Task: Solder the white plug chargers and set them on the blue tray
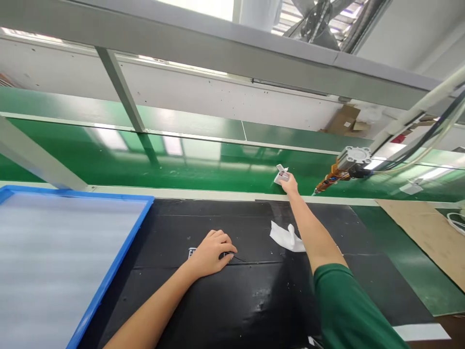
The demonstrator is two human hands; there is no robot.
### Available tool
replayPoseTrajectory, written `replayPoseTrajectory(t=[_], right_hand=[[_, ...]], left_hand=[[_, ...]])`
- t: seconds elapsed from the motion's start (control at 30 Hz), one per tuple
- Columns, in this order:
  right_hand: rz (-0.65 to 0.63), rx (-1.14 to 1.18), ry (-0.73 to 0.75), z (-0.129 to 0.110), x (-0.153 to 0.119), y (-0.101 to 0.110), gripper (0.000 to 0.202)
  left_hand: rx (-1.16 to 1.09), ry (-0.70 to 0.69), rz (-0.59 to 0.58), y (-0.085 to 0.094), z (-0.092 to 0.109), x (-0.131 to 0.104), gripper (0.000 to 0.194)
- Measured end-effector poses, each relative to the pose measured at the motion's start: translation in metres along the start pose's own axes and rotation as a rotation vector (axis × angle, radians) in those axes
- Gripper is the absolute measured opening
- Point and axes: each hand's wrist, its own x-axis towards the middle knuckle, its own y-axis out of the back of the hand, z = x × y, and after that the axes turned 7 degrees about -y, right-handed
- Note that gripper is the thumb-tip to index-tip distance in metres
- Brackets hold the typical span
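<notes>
My right hand [290,185] is stretched far forward over the green belt, its fingers closed on a small white plastic part [280,170] with a raised flap-like piece on top. The part is at the belt's near side; whether it touches the belt I cannot tell. My left hand [214,253] rests low over the black mat [232,300], fingers curled with thumb and forefinger close together. A thin dark strand [239,259] sticks out by these fingertips; what they hold is mostly hidden. A crumpled white tissue [286,236] lies on the mat beside my right forearm.
A blue-rimmed tray [119,264] with a pale lining stands at left. The green belt [203,167] runs across behind the mat. An orange and silver pneumatic tool [336,172] hangs right of my right hand. Another white part [411,187] sits farther right, near brown cardboard [425,232].
</notes>
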Motion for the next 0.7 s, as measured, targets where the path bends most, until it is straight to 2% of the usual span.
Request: replayPoseTrajectory(t=[0.07,0.13,0.23,0.37,0.47,0.53,0.6,0.7], right_hand=[[-0.055,0.027,0.059,-0.005,-0.006,0.003,0.035],[-0.134,0.057,0.122,-0.011,-0.025,0.002,0.032],[-0.296,0.105,0.229,-0.020,-0.078,-0.006,0.031],[-0.440,0.134,0.311,-0.025,-0.155,-0.012,0.033],[-0.556,0.152,0.316,-0.025,-0.188,-0.009,0.054],[-0.672,0.163,0.343,-0.026,-0.198,-0.005,0.069],[-0.763,0.162,0.372,-0.028,-0.204,-0.001,0.071],[-0.835,0.166,0.415,-0.034,-0.213,0.000,0.066]], left_hand=[[0.023,0.002,0.047,0.000,0.000,0.000,0.014],[0.057,0.029,0.118,-0.001,0.000,0.000,0.017],[0.088,0.092,0.222,-0.002,0.001,0.000,0.021],[0.095,0.136,0.251,-0.003,0.005,0.000,0.020],[0.065,0.171,0.349,-0.003,0.009,0.000,0.020],[0.025,0.163,0.466,-0.003,0.010,0.000,0.030],[0.002,0.107,0.514,-0.002,0.011,-0.001,0.048],[0.016,0.000,0.414,0.000,0.009,-0.001,0.077]])
